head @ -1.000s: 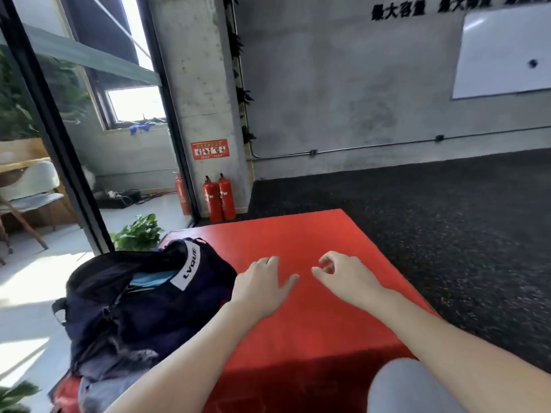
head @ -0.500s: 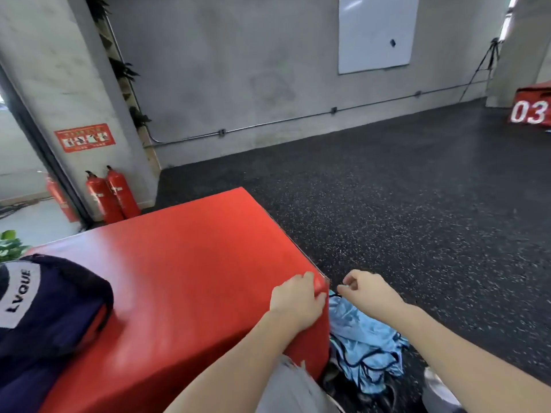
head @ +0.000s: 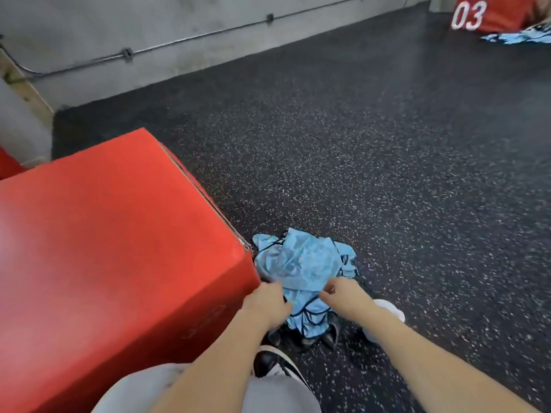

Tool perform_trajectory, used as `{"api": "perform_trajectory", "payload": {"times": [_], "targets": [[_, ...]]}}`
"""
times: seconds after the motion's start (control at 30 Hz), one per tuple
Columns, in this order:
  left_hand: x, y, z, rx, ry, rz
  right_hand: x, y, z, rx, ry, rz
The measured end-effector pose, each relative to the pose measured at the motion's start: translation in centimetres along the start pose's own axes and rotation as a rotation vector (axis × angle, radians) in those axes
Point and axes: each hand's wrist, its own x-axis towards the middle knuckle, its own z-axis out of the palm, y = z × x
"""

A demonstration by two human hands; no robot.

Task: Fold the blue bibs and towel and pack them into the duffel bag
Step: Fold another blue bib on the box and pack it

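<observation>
- A red padded box (head: 113, 239) fills the left side, standing on the black speckled floor (head: 387, 174).
- The left hand (head: 266, 302) reaches down beside the box's near right corner, its fingers curled at the left edge of the cloth; whether its grip has closed on the fabric cannot be told.
- A crumpled heap of light blue bibs (head: 301, 263) with dark trim lies on the floor, touching that corner of the box.
- The right hand (head: 346, 296) has its grip pinched together on the near right edge of the heap.
- A white shoe (head: 390, 308) shows just beyond the right wrist.
- Far right, by the floor's far edge, a red box marked "03" (head: 489, 13) stands with more blue cloth (head: 518, 37) beside it.
</observation>
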Motion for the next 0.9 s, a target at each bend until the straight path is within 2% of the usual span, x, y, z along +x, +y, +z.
{"api": "perform_trajectory", "payload": {"times": [0.17,0.37,0.63,0.73,0.9], "targets": [[5.8,-0.5,3.1,-0.047,-0.086,-0.039,4.3,2.2,2.8,0.012,-0.043,0.069],[11.1,-1.0,5.6,-0.272,-0.055,-0.09,9.7,2.9,5.2,0.069,-0.005,0.148],[14.0,-2.5,6.7,-0.341,-0.074,-0.082,15.1,2.7,8.3,0.046,-0.03,0.151],[14.3,-2.7,7.1,-0.319,-0.093,-0.053,15.6,2.8,8.8,-0.053,0.035,0.148],[13.6,-2.8,6.7,-0.33,-0.095,-0.054,14.2,2.8,7.6,0.018,0.101,0.09]]}}
